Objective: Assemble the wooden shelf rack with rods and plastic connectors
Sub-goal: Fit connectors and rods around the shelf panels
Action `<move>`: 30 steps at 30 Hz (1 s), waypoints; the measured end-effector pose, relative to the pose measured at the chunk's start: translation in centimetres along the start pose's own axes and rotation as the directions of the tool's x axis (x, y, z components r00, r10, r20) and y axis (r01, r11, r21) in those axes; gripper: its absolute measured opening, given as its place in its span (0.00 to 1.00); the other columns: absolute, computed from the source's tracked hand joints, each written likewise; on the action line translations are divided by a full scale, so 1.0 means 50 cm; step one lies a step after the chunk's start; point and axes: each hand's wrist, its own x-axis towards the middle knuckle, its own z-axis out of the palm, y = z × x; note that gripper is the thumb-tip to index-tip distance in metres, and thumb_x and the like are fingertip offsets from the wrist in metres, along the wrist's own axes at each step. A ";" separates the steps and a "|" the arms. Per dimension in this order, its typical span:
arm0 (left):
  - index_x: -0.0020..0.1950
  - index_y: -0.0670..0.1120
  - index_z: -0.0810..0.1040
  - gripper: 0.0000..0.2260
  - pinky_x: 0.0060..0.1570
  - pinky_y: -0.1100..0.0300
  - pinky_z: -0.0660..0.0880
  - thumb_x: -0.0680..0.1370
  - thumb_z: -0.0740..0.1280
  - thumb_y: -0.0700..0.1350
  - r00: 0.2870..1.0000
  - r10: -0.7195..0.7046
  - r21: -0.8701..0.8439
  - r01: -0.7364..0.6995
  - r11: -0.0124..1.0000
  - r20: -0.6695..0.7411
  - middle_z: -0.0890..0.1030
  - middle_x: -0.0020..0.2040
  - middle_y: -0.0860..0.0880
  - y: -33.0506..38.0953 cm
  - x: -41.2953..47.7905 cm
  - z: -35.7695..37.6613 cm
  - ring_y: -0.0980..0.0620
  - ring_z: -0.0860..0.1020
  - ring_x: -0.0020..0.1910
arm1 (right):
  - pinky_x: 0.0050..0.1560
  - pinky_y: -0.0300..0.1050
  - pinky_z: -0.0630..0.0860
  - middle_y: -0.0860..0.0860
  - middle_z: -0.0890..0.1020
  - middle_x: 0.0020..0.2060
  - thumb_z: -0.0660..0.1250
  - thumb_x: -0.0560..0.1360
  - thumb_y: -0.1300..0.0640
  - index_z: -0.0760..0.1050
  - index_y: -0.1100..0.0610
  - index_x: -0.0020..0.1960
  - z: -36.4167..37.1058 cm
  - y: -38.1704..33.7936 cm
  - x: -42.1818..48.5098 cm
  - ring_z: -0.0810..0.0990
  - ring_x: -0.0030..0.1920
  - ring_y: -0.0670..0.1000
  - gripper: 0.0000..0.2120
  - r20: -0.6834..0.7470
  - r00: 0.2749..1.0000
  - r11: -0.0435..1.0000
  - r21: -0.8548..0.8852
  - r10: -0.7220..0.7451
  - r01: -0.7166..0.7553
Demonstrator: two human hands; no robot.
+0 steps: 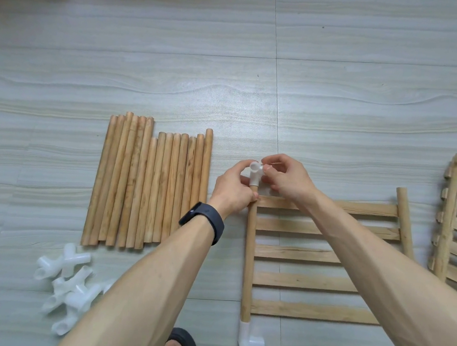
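On the floor [342, 100], a slatted shelf panel [311, 255] lies flat, and work is at the far end of its side rod [248, 259].

Findings:
- A white connector [255, 175] sits on that rod end. The depth of seating cannot be confirmed, because both hands partly cover it.
- The left hand [234, 186] has its fingers curled round the side rod just below the connector.
- The right hand [289, 176] has its fingers pinching the connector's upper sockets.
- A lower connector [250, 344] is already fitted at the near end of the same rod.

Risks, as judged:
- The connector may be pushed on askew or only part-way, which would leave a loose joint.
- Its open sockets may end up turned differently from those of the lower connector, so later rods would not line up.
- Pressing along the rod could slide the unbraced panel across the smooth tile, or work the lower connector loose.
- The loose rods [147, 186] lie near the left forearm and could roll if nudged.
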 end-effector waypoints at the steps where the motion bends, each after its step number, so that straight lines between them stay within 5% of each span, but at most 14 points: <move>1: 0.70 0.56 0.75 0.31 0.52 0.47 0.83 0.73 0.71 0.30 1.000 0.000 -0.020 0.000 1.000 -0.015 0.83 0.45 0.51 0.000 0.001 0.001 0.48 0.85 0.46 | 0.46 0.44 0.76 0.51 0.83 0.48 0.67 0.81 0.56 0.79 0.54 0.57 -0.002 0.002 0.001 0.83 0.47 0.50 0.06 -0.031 0.999 0.996 -0.080 -0.030 0.027; 4: 0.69 0.56 0.76 0.31 0.53 0.49 0.83 0.72 0.72 0.30 0.999 0.004 -0.047 -0.006 0.999 -0.041 0.83 0.46 0.51 -0.004 0.004 0.004 0.49 0.85 0.45 | 0.49 0.40 0.70 0.42 0.82 0.43 0.69 0.80 0.51 0.82 0.48 0.55 -0.014 0.005 -0.002 0.80 0.50 0.45 0.06 -0.075 0.993 0.965 -0.253 -0.091 0.070; 7: 0.68 0.57 0.78 0.31 0.53 0.50 0.82 0.71 0.72 0.29 0.999 0.022 -0.050 -0.024 0.998 -0.050 0.83 0.46 0.51 -0.006 0.003 0.008 0.48 0.85 0.47 | 0.52 0.38 0.72 0.47 0.86 0.48 0.69 0.80 0.52 0.84 0.48 0.55 -0.019 0.013 -0.003 0.82 0.51 0.45 0.07 -0.070 0.994 0.955 -0.289 -0.084 0.060; 12: 0.56 0.62 0.76 0.27 0.42 0.61 0.82 0.71 0.72 0.31 0.995 0.084 0.021 -0.083 0.996 -0.053 0.82 0.46 0.53 0.004 0.004 0.008 0.55 0.83 0.43 | 0.54 0.49 0.82 0.52 0.86 0.46 0.72 0.78 0.57 0.83 0.51 0.53 -0.019 0.020 -0.011 0.85 0.43 0.49 0.05 -0.098 0.994 0.998 -0.041 -0.040 0.036; 17: 0.59 0.53 0.75 0.25 0.49 0.49 0.83 0.71 0.69 0.27 0.997 0.073 -0.043 -0.072 0.996 0.023 0.78 0.53 0.54 0.016 0.005 0.007 0.49 0.82 0.53 | 0.42 0.41 0.78 0.54 0.85 0.46 0.72 0.78 0.60 0.83 0.53 0.52 -0.016 0.022 -0.012 0.82 0.40 0.49 0.04 -0.091 0.996 0.995 0.099 -0.001 0.010; 21: 0.58 0.54 0.76 0.25 0.39 0.56 0.79 0.72 0.67 0.26 0.996 0.068 -0.069 -0.065 0.996 0.048 0.78 0.53 0.52 0.017 0.008 0.005 0.48 0.81 0.48 | 0.37 0.37 0.77 0.54 0.84 0.43 0.72 0.78 0.61 0.82 0.55 0.51 -0.014 0.020 -0.011 0.80 0.38 0.48 0.04 -0.076 0.997 0.989 0.147 0.029 -0.017; 26: 0.64 0.52 0.78 0.28 0.51 0.52 0.82 0.70 0.68 0.27 0.994 0.097 -0.005 -0.097 0.995 0.041 0.78 0.51 0.56 0.016 0.015 0.012 0.51 0.80 0.53 | 0.43 0.43 0.80 0.56 0.84 0.44 0.72 0.78 0.61 0.82 0.58 0.54 -0.014 0.022 -0.010 0.80 0.39 0.49 0.05 -0.088 0.995 0.986 0.164 0.053 -0.038; 30: 0.66 0.56 0.77 0.28 0.47 0.59 0.78 0.72 0.69 0.30 0.991 0.132 0.093 -0.134 0.987 0.023 0.78 0.55 0.57 0.017 0.024 0.017 0.53 0.78 0.55 | 0.54 0.47 0.79 0.51 0.83 0.51 0.73 0.77 0.54 0.80 0.52 0.59 -0.028 0.023 -0.010 0.83 0.47 0.50 0.11 -0.097 0.995 0.999 -0.031 0.015 -0.019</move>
